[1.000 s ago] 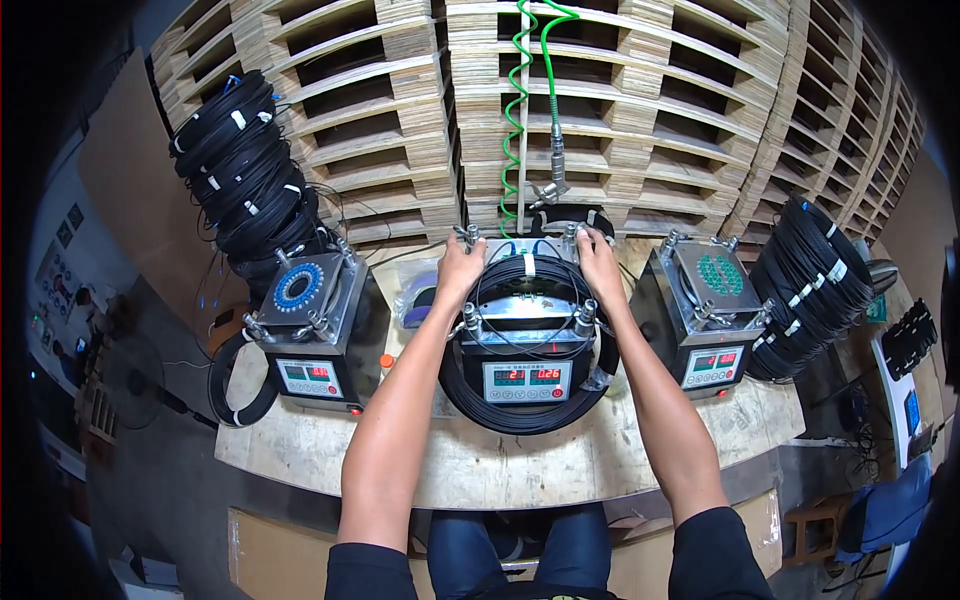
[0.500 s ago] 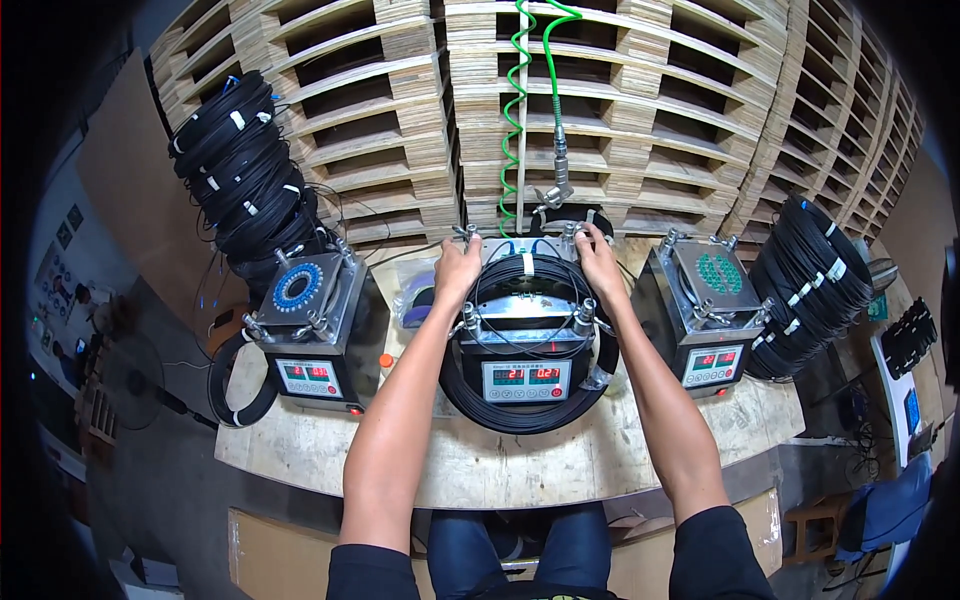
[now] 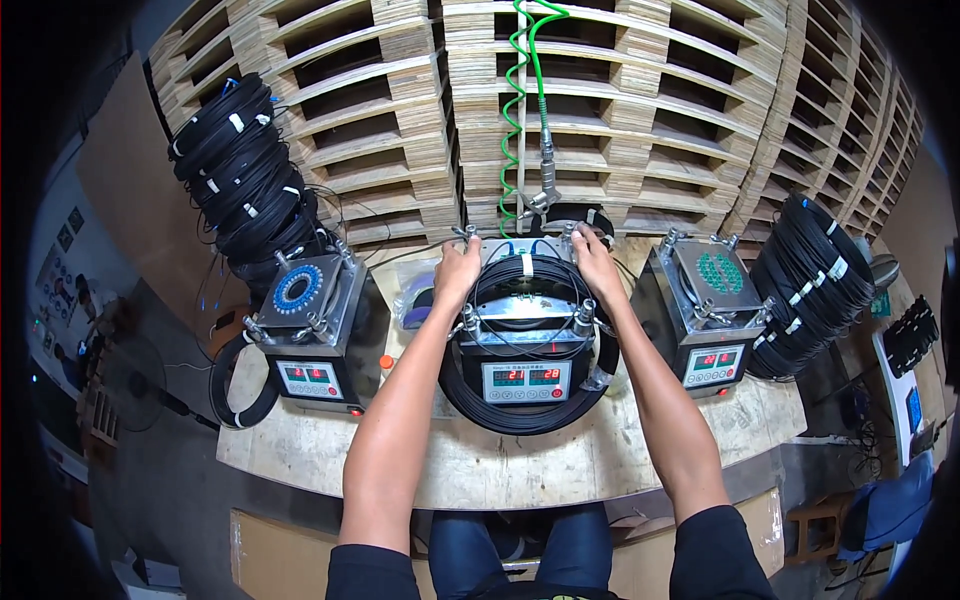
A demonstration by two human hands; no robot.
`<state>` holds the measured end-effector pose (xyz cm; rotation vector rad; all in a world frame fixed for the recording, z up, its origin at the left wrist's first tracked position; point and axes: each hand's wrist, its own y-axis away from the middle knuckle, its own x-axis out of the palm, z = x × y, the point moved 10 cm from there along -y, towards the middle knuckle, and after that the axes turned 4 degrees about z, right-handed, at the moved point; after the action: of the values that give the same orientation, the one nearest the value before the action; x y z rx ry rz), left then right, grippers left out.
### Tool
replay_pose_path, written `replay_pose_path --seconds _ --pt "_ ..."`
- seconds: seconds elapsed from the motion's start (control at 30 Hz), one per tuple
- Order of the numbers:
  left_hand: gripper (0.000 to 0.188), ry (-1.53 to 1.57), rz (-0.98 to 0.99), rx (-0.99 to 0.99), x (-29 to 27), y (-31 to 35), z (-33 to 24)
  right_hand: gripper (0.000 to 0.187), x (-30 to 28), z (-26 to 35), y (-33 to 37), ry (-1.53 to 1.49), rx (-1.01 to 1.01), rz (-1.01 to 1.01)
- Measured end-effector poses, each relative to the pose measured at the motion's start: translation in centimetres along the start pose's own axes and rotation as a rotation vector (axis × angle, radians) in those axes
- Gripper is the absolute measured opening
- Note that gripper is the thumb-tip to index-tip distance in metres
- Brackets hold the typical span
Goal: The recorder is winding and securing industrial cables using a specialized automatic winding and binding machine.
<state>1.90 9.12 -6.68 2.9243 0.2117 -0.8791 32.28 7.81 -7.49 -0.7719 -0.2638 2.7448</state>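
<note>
A boxy middle machine (image 3: 527,347) with a lit red display stands in front of me, a black cable coil (image 3: 530,421) looped around it. My left hand (image 3: 458,268) is closed at its back left corner, fingers around a metal clamp knob (image 3: 473,232). Opposite it, my right hand (image 3: 597,264) grips the back right clamp knob (image 3: 569,231); its fingertips are partly hidden. Between my hands lies the machine's metal top, with blue-ended cables running onto it. Two front clamp knobs (image 3: 584,315) stand nearer to me, untouched.
Similar machines stand left (image 3: 308,330) with a blue ring of parts and right (image 3: 700,315) with green parts. Stacks of black cable coils rise at left (image 3: 240,170) and right (image 3: 812,285). A metal air gun (image 3: 547,180) hangs from a green hose before wooden pallets (image 3: 660,110).
The hanging air gun has swung a little to the left. The middle display's reading has changed. Both hands stay at the back knobs, the right one shifting slightly.
</note>
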Motion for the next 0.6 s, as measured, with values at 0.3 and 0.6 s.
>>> replay_pose_path --seconds 0.3,0.6 --pt "0.075 0.051 -0.027 0.152 -0.5 0.0 -1.2 0.058 -0.4 0.6 0.3 -0.135 -0.035 -0.056" --pt "0.079 0.027 0.005 0.099 -0.7 0.0 -0.5 0.064 -0.2 1.7 1.2 0.039 0.074 0.007"
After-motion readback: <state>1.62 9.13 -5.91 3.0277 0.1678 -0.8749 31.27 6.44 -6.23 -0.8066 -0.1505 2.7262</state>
